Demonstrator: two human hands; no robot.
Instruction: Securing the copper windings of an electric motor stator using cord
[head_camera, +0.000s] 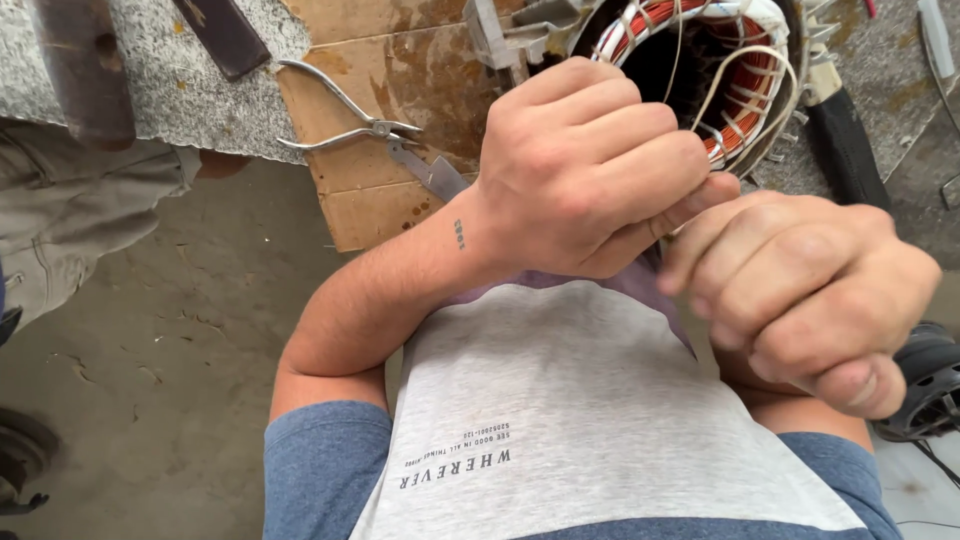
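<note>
Both hands, left hand (585, 165) and right hand (800, 295), pinch pale cord (745, 70) just below the stator winding (700, 60); pliers (350, 125) lie well left.

I see my left hand (590, 170) curled into a loose fist, forearm bent across my chest, while my right hand (810, 290) is clenched just beside it, fingertips meeting.

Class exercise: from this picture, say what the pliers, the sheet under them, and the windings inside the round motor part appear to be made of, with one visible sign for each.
Pliers: bare metal, probably steel; silvery-grey with a dull shine.
Sheet: cardboard; brown, matte, stained, with a rough torn edge.
Windings: likely enamelled copper wire; glossy orange-red strands, bound with pale cord or sleeving, whose material is unclear.
</note>
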